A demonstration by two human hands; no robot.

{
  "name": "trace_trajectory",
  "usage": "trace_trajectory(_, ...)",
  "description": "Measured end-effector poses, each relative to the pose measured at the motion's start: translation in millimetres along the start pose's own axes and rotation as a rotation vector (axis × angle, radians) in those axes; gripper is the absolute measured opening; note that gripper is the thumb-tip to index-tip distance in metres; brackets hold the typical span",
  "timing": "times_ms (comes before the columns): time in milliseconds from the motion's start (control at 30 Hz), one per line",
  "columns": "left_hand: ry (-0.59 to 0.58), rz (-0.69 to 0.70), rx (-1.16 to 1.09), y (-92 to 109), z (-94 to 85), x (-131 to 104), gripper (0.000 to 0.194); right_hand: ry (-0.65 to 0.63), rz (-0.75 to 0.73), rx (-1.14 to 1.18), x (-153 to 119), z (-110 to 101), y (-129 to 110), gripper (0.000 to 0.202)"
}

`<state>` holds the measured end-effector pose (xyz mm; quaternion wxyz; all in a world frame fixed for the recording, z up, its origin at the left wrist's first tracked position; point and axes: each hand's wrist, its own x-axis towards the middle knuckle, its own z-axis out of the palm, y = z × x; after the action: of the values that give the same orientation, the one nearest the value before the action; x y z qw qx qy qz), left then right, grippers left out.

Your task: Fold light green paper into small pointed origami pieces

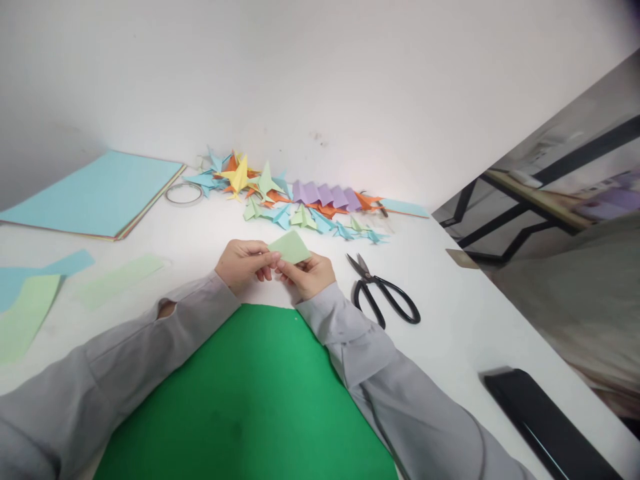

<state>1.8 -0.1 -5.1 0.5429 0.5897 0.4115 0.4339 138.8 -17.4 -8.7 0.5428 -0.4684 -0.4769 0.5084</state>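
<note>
Where the far edge of the green sheet (240, 400) was met by the white table (450, 300), a pale green piece (290, 247) of paper was held between 2 bare hands. By the left hand (245, 263), its lower left part was pinched between thumb and fingers, with the other fingers curled in. By the right hand (310, 273), the lower right part was likewise pinched, the thumb being pointed toward the left thumb and the hand being nearly closed. Whether the piece was folded could not be told. Both forearms were covered by grey sleeves (165, 347), and between them the green sheet was seen.

Just to the right of the right hand, black-handled scissors (367, 277) were laid with the blades slightly parted. Nearer the table's right edge, a flat black object (545, 413) was placed. Beyond the hands, a heap of folded paper figures (240, 177) in yellow, orange, blue and green was spread along the wall (300, 80), with purple pleated paper (320, 195) set among them. To the left of the heap, a thin ring (184, 202) was laid beside a stack of sheets (100, 193) topped with blue. Nearer the left sleeve, blue and pale green offcuts (30, 313) were scattered.
</note>
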Motion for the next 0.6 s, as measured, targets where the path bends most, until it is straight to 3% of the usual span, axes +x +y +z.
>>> trace_trajectory(267, 0.075, -0.028, 0.037, 5.2, 3.2, -1.9, 0.030, 0.018, -0.030, -0.040, -1.5, 1.1, -0.5, 0.027)
trace_trajectory(600, 0.030, -0.040, -0.081, 1.1, 2.1, -2.3, 0.028, 0.029, -0.047, -0.049, -0.2, 0.7, 1.6, 0.024)
